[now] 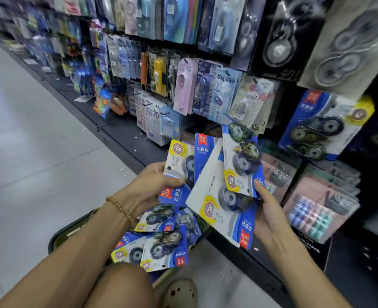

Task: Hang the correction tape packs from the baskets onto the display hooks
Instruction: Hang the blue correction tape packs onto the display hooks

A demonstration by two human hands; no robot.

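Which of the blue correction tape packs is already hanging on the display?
The blue pack at upper right, hanging on the rack. The others are in the hands or the basket.

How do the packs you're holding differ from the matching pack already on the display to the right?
The held packs are fanned between the left hand and right hand, mostly upside down; the hung pack sits upright on the display. Held packs overlap loosely; the hung pack hangs alone in front. Both share blue-and-white cards with yellow corners.
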